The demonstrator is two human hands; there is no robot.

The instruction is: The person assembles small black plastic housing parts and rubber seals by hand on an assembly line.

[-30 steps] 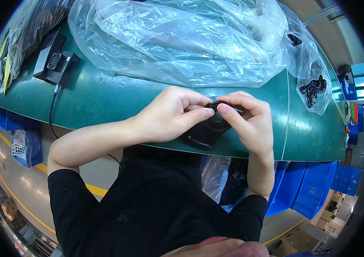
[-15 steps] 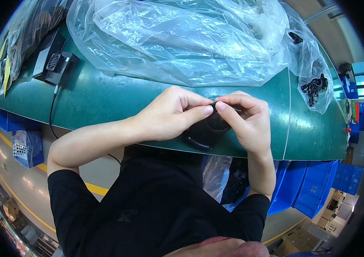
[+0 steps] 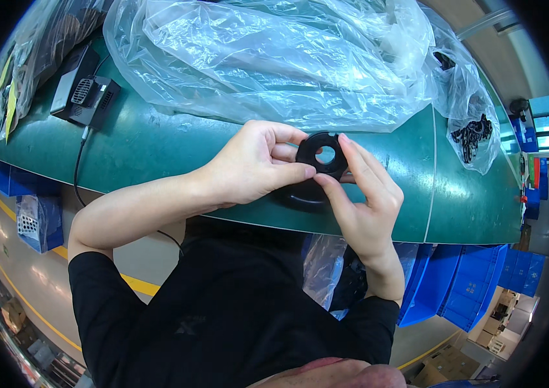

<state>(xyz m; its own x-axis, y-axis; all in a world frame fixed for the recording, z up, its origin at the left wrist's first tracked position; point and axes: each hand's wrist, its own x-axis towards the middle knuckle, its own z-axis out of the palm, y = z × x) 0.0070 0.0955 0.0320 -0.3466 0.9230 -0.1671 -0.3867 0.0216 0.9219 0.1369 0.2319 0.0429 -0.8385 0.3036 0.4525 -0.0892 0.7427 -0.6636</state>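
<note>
A black ring-shaped part (image 3: pixel 305 154) with a round hole through its middle is held up between my two hands. My left hand (image 3: pixel 255 160) pinches its left side, the thumb at the lower edge and the fingers at the upper left. On the other side, my right hand (image 3: pixel 371 194) grips the rim with thumb and fingers. Just below the ring, a glossy black curved piece (image 3: pixel 303 200) shows on the green table (image 3: pixel 210 132); my hands hide part of it, and I cannot tell whether the two touch.
Large clear plastic bags (image 3: pixel 274 71) cover the far side. A black box-like device (image 3: pixel 90 97) with a cable stands at the left. A clear bag of black parts (image 3: pixel 475 136) lies at the right. Blue bins (image 3: pixel 472 284) hang below the table's front edge.
The black ring has turned so that its face and hole now show; before, it was mostly hidden by the fingers. My right hand's fingers have spread along its rim.
</note>
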